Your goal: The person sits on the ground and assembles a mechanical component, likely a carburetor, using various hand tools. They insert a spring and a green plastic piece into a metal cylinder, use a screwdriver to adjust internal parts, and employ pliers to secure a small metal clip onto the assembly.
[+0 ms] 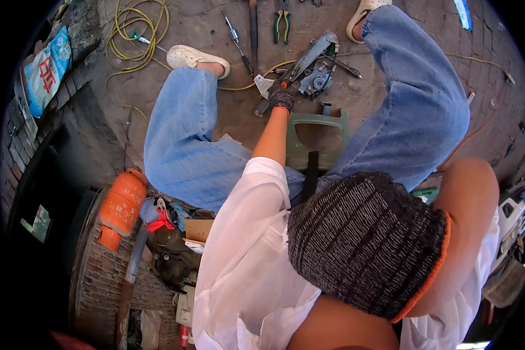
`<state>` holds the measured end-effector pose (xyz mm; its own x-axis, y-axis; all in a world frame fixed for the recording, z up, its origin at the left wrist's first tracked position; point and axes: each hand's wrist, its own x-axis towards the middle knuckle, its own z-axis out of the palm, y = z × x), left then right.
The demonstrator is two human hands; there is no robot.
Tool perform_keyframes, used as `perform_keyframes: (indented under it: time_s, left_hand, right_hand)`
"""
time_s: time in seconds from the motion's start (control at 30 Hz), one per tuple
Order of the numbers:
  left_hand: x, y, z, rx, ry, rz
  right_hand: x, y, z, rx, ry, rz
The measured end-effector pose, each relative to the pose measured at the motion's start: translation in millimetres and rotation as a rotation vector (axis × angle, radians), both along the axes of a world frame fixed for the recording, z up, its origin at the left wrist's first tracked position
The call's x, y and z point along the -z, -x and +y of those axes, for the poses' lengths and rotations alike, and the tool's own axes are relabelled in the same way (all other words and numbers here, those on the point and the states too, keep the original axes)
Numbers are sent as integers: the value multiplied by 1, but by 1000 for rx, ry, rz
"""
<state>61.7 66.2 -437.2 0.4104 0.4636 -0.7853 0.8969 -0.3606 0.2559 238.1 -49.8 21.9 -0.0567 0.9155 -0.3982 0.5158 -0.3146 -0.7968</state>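
Observation:
My left hand (282, 98), in a dark knit glove with an orange cuff, is down on the ground between my feet. Its fingers wrap round the lower end of a long grey metal mechanism (310, 53). Beside that lies a grey-blue cast part (315, 80), with a dark rod-like tool (349, 69) to its right. A whitish flat piece (264, 86) is just left of the glove. Close to the camera, my right hand (370, 245) is raised in a similar glove; its back fills the view and its fingers are hidden.
Green-handled pliers (282, 26), a dark bar (253, 32) and a silver-shafted tool (233, 32) lie ahead. A yellow cable coil (135, 44) is far left. A green plastic stool (297, 153) sits between my legs. An orange gas cylinder (123, 201) lies at left.

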Motion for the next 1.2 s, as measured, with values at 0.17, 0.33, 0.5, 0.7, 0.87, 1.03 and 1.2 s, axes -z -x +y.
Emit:
perform_keyframes:
  time_s: [0.17,0.33,0.5,0.7,0.87,1.03,1.2]
  left_hand:
    - [5,-37,-15,289,-72,72]
    - [39,-41,-18,440,-172,186]
    - [55,-45,0,542,-60,402]
    - [42,-42,-4,244,107,329]
    - [19,-56,-16,-515,684,-80]
    - [-122,-90,-22,-840,1053,-558]
    - [-242,-81,-27,-718,1226,-833]
  right_hand:
    - [37,-12,2,99,-62,75]
    - [59,5,15,178,-38,108]
    - [85,46,25,219,-1,63]
    - [103,101,38,292,1,-13]
    - [73,98,23,245,-25,-123]
    - [11,104,4,129,-123,-251]
    - [-38,125,-11,59,-199,-370]
